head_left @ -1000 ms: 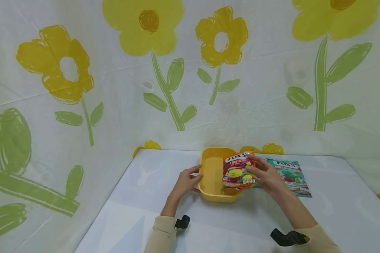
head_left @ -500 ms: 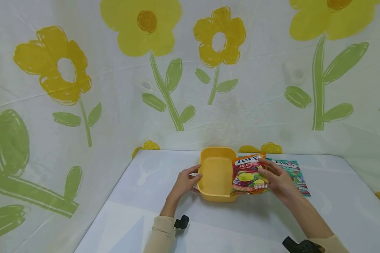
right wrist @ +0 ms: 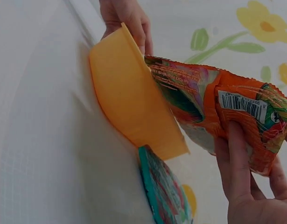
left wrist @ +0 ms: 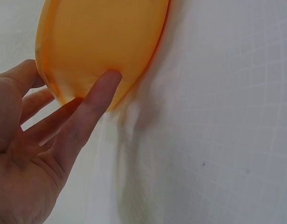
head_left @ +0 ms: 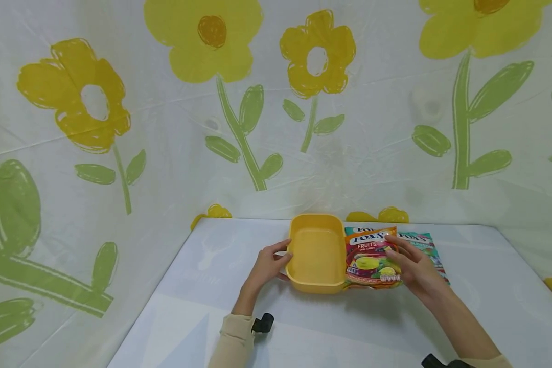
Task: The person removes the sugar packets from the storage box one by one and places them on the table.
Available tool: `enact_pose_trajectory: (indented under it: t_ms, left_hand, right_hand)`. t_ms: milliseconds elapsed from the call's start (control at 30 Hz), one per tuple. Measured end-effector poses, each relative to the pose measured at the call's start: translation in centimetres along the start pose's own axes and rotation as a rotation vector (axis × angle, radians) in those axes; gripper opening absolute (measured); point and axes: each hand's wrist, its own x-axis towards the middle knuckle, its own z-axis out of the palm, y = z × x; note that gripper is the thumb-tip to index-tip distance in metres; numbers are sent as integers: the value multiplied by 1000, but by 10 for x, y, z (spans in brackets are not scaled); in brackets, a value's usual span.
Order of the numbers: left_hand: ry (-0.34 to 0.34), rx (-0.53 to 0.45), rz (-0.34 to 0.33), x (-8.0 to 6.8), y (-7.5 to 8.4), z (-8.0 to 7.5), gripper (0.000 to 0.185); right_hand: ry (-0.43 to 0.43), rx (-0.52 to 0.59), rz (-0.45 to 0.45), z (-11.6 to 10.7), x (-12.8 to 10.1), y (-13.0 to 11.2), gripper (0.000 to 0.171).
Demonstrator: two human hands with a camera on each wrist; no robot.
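A yellow plastic container (head_left: 317,255) stands on the table, with nothing inside it. My left hand (head_left: 267,263) grips its left side; in the left wrist view, fingers (left wrist: 103,93) lie against the outer wall below the rim. My right hand (head_left: 416,266) holds a red and orange bag of Fox's fruit candy (head_left: 370,263) by its right side, just right of the container. Its orange back with a barcode shows in the right wrist view. Behind this bag, teal candy bags (head_left: 422,245) lie on the table, partly hidden by it and by the hand.
The white table (head_left: 202,317) ends at the back against a white sheet (head_left: 372,168) printed with yellow flowers. One teal bag (right wrist: 164,191) lies close beside the container wall in the right wrist view.
The fruit candy bag has moved right in my right hand, from over the container to beside it, uncovering the container's inside. My left hand keeps its place.
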Motion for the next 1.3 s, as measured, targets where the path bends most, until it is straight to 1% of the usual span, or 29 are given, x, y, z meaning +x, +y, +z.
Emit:
enact_pose_trajectory:
  t_ms: [167,300,400,533,700,967,1100,1300]
  left_hand:
    - [1,-2,-8,-1,1,0,52]
    - [0,-3,-11,0,1,0,52]
    - [-4,-2,-11,0,1,0,52]
    - [-5,-6,-9,0,0,0,52]
    - [-7,-6,-9,0,-1,0,52]
    - [-7,-14,-10,0,-2,0,52]
    - [-2,-11,-7,0,-1,0,52]
    - [-2,-8,-7,0,0,0,52]
  right_hand:
    - [11,16,21,-5,-6,0,57]
    - [-5,40,12,-9,-9,1,55]
    - [-3,26,10,-12,-10,3,53]
    - [17,-17,31,-14,-12,5,51]
    - [20,-50,51,-17,-16,10,53]
    - [29,-28,113,-20,-21,17,52]
    - [49,-17,142,-21,-23,22,51]
    - [61,-34,152,-21,-22,28,51]
